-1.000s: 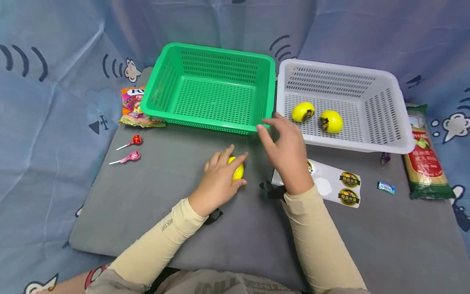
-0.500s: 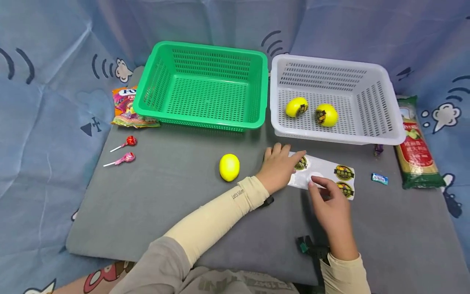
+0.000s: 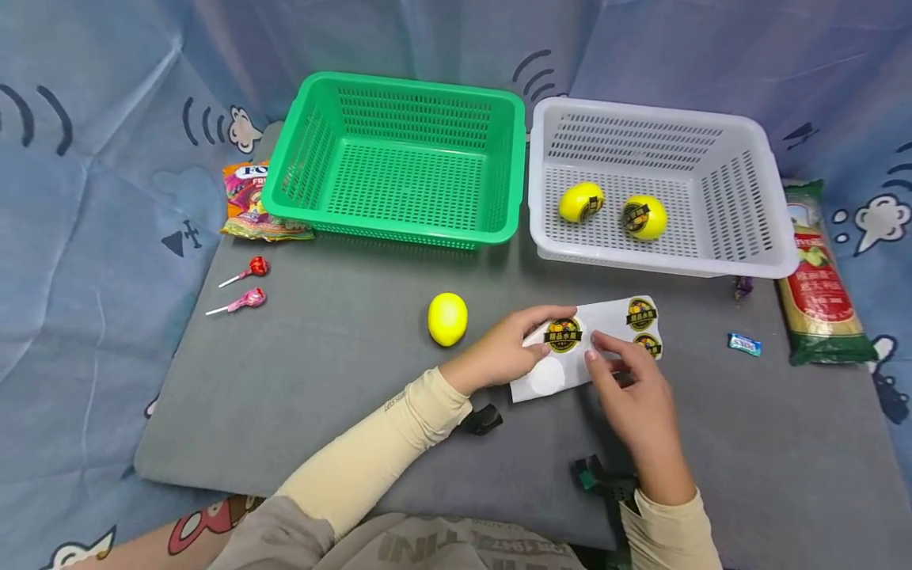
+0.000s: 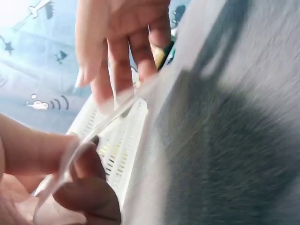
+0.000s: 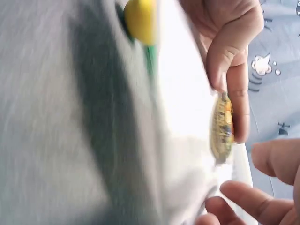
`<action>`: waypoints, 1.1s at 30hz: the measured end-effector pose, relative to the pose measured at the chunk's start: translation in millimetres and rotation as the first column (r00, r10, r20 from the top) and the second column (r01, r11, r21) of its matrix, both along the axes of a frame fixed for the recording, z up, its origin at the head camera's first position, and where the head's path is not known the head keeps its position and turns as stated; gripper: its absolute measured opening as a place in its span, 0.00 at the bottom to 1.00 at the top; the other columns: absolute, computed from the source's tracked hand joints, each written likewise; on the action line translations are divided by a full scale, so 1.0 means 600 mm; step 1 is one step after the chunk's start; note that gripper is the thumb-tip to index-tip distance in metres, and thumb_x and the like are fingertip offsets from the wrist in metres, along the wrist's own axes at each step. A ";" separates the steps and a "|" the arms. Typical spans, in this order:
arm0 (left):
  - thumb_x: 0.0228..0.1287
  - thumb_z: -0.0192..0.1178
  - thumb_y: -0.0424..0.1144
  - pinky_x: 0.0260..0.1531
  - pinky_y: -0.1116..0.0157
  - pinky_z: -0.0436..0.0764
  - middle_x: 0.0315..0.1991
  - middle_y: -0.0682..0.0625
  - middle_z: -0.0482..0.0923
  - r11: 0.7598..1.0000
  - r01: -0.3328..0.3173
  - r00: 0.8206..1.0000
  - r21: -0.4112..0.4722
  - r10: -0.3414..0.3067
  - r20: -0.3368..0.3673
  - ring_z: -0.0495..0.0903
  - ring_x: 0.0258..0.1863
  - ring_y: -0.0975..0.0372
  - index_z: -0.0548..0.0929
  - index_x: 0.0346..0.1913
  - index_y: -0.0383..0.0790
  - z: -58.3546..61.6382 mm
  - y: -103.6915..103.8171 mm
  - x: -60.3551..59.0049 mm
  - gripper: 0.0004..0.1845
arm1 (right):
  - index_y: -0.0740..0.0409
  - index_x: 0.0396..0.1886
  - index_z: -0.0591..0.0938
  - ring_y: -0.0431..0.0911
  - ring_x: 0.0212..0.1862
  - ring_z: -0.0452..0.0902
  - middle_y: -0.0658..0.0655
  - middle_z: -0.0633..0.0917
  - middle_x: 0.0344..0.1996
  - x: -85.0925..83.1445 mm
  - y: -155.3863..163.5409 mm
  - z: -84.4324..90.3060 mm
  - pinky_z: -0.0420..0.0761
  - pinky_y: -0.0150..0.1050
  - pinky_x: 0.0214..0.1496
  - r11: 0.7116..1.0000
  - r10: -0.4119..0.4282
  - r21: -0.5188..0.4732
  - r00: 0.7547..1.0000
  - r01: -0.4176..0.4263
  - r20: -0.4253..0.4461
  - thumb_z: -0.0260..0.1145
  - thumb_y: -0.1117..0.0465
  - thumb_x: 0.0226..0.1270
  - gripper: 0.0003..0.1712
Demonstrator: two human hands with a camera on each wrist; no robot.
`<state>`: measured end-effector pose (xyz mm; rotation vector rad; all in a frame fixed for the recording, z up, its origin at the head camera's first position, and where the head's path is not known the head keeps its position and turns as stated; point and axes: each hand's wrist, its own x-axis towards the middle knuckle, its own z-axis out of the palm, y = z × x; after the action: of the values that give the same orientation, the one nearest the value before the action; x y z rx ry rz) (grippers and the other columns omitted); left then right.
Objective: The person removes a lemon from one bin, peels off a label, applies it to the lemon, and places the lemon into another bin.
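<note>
Right hand [image 3: 636, 396]: nearest item; fingertips on the white backing sheet of round printed stickers [image 3: 598, 342], fingers bent and picking at a sticker's edge, nothing fully enclosed.

Left hand [image 3: 507, 351]: grip pinched on the sheet's left end, thumb under and fingers over, lifting it off the grey padded desk [image 3: 321, 380].

Sticker sheet: held between both hands, near the desk's middle. Judged thin, very light, floppy, slick-coated; creases easily, adhesive clings to skin. Best taken by the bare margin, each sticker peeled from its rim.

Plain yellow plastic lemon [image 3: 447, 318]: just left of the left hand, untouched. Judged light, smooth, apt to roll.

Beyond: green slotted plastic basket [image 3: 399, 229], and white slotted plastic basket [image 3: 641, 265] holding two stickered lemons.
</note>
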<state>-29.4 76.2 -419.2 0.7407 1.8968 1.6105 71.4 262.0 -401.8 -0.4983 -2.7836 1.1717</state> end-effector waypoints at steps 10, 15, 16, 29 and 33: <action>0.73 0.63 0.25 0.70 0.64 0.67 0.76 0.44 0.70 0.991 -0.088 0.989 0.104 0.100 -0.113 0.68 0.74 0.59 0.71 0.78 0.38 -0.009 -0.022 0.026 0.33 | 0.60 0.50 0.90 0.33 0.38 0.77 0.48 0.88 0.39 -0.019 -0.025 0.009 0.73 0.25 0.38 0.984 -0.154 -0.093 0.988 0.151 -0.032 0.70 0.51 0.76 0.16; 0.65 0.76 0.44 0.62 0.47 0.66 0.78 0.43 0.65 0.900 -0.403 0.808 -0.164 0.266 -0.525 0.65 0.70 0.48 0.78 0.74 0.50 0.020 -0.079 0.042 0.35 | 0.63 0.44 0.88 0.37 0.38 0.77 0.34 0.84 0.29 -0.012 -0.005 0.016 0.74 0.29 0.38 0.912 -0.349 -0.261 0.934 0.317 -0.083 0.70 0.54 0.76 0.15; 0.63 0.78 0.45 0.60 0.45 0.66 0.77 0.42 0.65 0.862 -0.461 0.781 -0.210 0.282 -0.558 0.65 0.68 0.45 0.80 0.73 0.51 0.024 -0.096 0.042 0.34 | 0.63 0.44 0.88 0.39 0.39 0.77 0.35 0.84 0.29 -0.011 -0.001 0.019 0.74 0.29 0.39 0.893 -0.371 -0.303 0.925 0.332 -0.079 0.70 0.54 0.76 0.14; 0.61 0.78 0.29 0.54 0.55 0.83 0.66 0.41 0.70 0.914 -0.379 0.920 -0.144 0.356 -0.162 0.79 0.55 0.47 0.75 0.74 0.47 -0.014 -0.158 0.005 0.39 | 0.62 0.46 0.86 0.44 0.45 0.81 0.46 0.86 0.37 -0.063 -0.098 0.051 0.77 0.37 0.49 0.830 -0.010 -0.556 0.998 0.043 0.062 0.68 0.56 0.79 0.12; 0.59 0.74 0.19 0.47 0.58 0.88 0.69 0.40 0.70 0.926 -0.305 0.951 0.222 0.283 0.127 0.83 0.53 0.43 0.69 0.75 0.39 -0.007 -0.144 0.017 0.43 | 0.63 0.47 0.86 0.47 0.47 0.77 0.49 0.85 0.44 -0.077 -0.124 0.057 0.75 0.38 0.50 0.822 0.037 -0.569 0.995 0.022 0.093 0.70 0.53 0.77 0.15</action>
<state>-19.1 -10.3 -423.6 0.4777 1.8323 2.0514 25.3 187.8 -367.8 -0.5954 -2.4602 2.0468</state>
